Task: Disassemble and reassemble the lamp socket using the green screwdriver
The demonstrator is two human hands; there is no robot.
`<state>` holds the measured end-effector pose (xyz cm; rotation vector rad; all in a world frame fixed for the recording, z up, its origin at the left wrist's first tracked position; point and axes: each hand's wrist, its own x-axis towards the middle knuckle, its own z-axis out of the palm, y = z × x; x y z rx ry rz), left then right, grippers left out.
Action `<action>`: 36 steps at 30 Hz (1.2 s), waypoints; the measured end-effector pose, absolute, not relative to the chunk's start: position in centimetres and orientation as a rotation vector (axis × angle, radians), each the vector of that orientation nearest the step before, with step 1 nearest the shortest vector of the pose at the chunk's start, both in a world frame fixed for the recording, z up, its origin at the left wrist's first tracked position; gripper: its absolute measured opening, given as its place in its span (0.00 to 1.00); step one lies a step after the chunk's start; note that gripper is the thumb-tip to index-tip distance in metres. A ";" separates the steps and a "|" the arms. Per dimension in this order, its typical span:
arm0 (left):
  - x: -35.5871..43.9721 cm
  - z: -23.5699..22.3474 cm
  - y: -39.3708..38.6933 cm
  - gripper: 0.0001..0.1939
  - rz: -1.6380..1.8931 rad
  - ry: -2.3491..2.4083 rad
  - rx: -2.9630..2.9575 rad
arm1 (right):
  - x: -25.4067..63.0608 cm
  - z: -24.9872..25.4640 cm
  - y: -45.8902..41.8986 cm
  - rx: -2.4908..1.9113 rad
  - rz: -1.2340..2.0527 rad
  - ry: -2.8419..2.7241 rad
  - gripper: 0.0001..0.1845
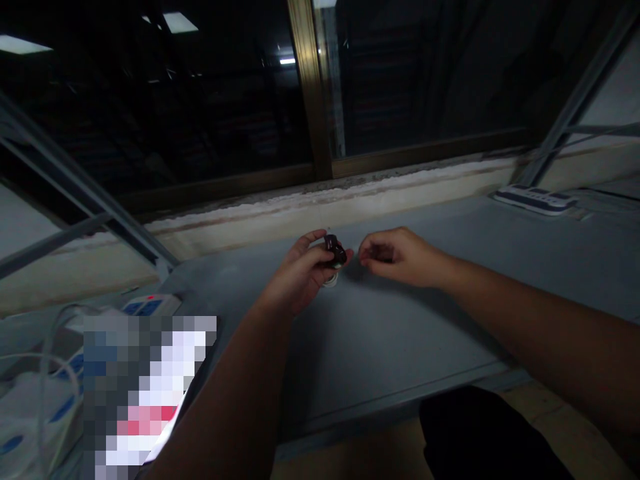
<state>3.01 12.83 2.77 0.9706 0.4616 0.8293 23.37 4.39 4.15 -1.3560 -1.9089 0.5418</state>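
My left hand [307,270] is closed around a small, glossy dark-brown object [335,251] with a rounded, knobbly shape. The thumb presses on its near side, and I cannot tell its exact kind. Just right of it, my right hand [395,257] hovers above the table with fingers curled toward the thumb, apart from the brown object. Whatever the right fingertips may pinch is too small or dim to make out. Below the left hand, a white ring-shaped item [331,281] rests on the tabletop, partly covered by the fingers.
The grey table [400,333] runs up to a low wall under a dark window. A white power strip [150,305] with blue sockets and cables lies at left, beside a blurred-out lit screen [170,373]. Another striped power strip [535,199] sits at the far right. Metal braces flank both sides.
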 end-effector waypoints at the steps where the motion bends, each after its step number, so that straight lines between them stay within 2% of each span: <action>1: 2.9 2.7 12.7 0.27 0.804 0.440 0.998 | 23.3 4.2 4.4 -1.286 0.618 -1.795 0.06; 4: 2.7 2.6 12.5 0.30 0.734 0.362 1.077 | 23.1 4.3 4.4 -1.148 0.732 -1.588 0.09; 10: 3.0 2.3 12.6 0.24 0.726 0.270 1.201 | 22.6 3.9 4.6 -1.100 0.873 -1.482 0.12; 26: 3.2 2.0 12.7 0.19 0.754 0.206 1.313 | 22.4 3.6 4.6 -1.120 0.645 -1.633 0.08; 32: 3.0 2.5 12.7 0.21 0.824 0.238 1.290 | 22.7 3.3 4.9 -1.070 0.771 -1.479 0.17; 36: 2.7 3.4 12.9 0.21 1.019 0.290 1.207 | 22.7 2.3 5.3 -1.135 0.639 -1.510 0.15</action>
